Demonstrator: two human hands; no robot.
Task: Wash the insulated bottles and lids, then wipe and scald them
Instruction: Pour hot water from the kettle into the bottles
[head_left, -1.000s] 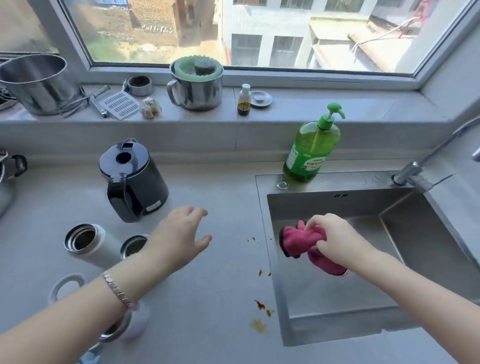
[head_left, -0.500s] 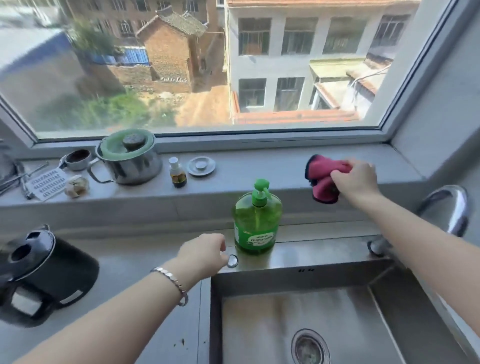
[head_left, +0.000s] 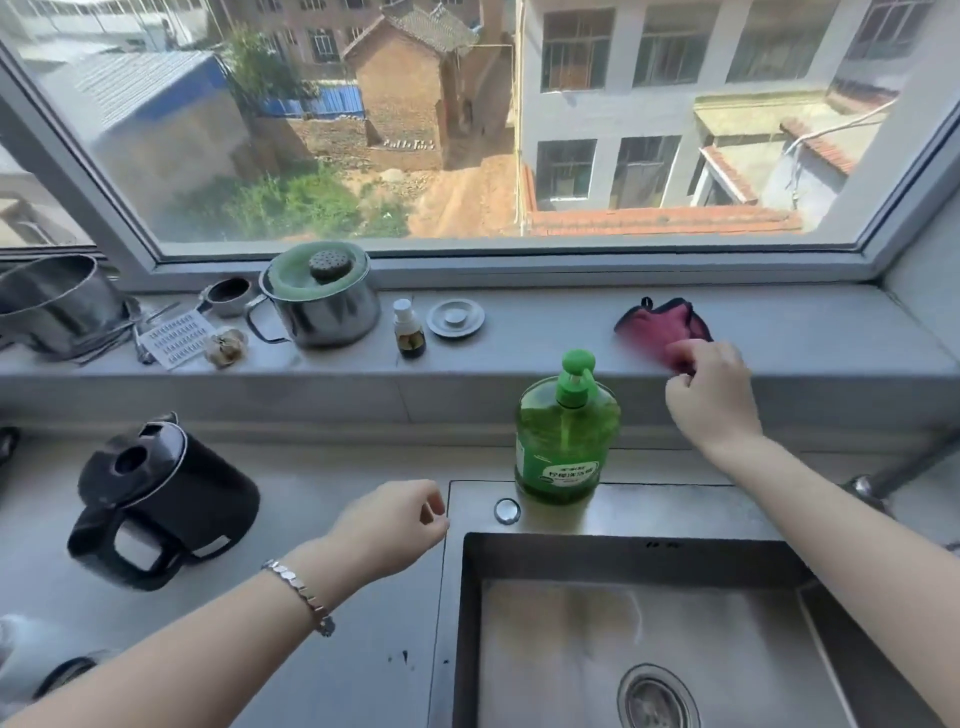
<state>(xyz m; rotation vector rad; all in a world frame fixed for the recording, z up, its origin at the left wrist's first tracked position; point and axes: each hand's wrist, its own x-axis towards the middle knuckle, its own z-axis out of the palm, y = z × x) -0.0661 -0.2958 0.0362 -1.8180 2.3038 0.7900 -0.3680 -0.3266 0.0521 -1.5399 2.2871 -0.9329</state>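
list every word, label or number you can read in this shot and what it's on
No text here is clear enough to quote.
Green soap bottle: white label with a line of Chinese characters, too blurred to read.
Small brown bottle: label too small to read.
Brick wall outside: white marks, too blurred to read.
Black kettle: pale sticker, nothing legible.

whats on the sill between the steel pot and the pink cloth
In the head view, a small brown bottle with a white cap, then a round metal disc; after that the sill is bare up to the pink cloth.
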